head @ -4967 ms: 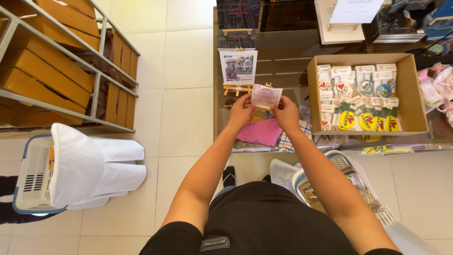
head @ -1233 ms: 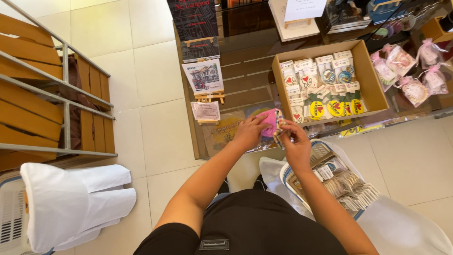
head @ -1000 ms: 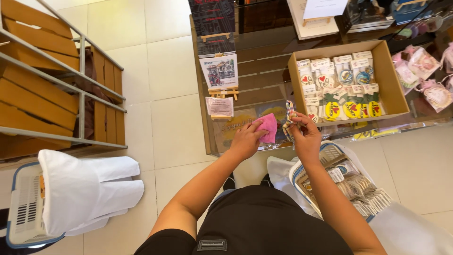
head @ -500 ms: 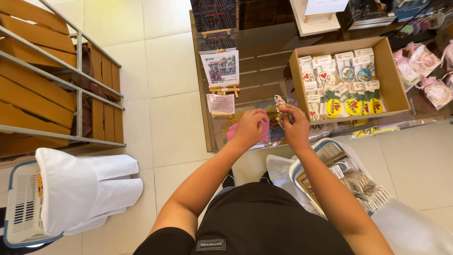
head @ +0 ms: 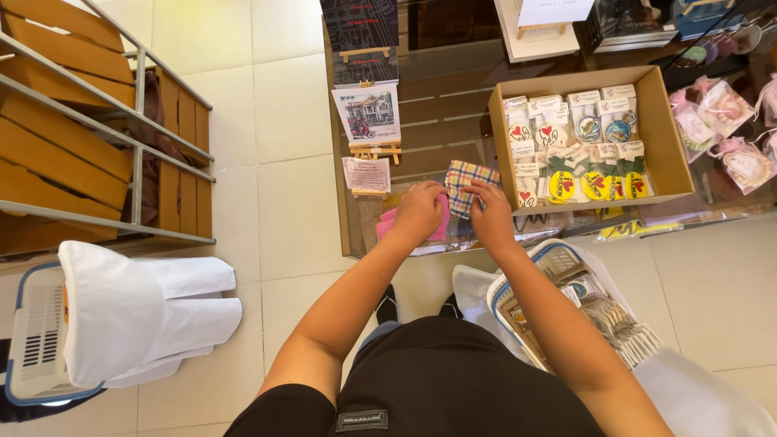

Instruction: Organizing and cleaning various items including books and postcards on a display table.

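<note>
Hands: left hand point(head: 419, 212) and right hand point(head: 489, 217) side by side, fingers pinching a plaid cloth point(head: 468, 184) between them, low over the worktop point(head: 437, 129). Pink cloth point(head: 393, 226) under the left hand. Small card point(head: 366, 175) just left of it. Cardboard box point(head: 672, 154) of packets right of the right hand. Easel picture point(head: 368, 115) beyond the card.

Floor point(head: 267, 243) – pale square tiles | left – wooden slat rack point(head: 73, 137) with metal rails | ahead – dark display table point(head: 437, 121) | light even, bright
</note>
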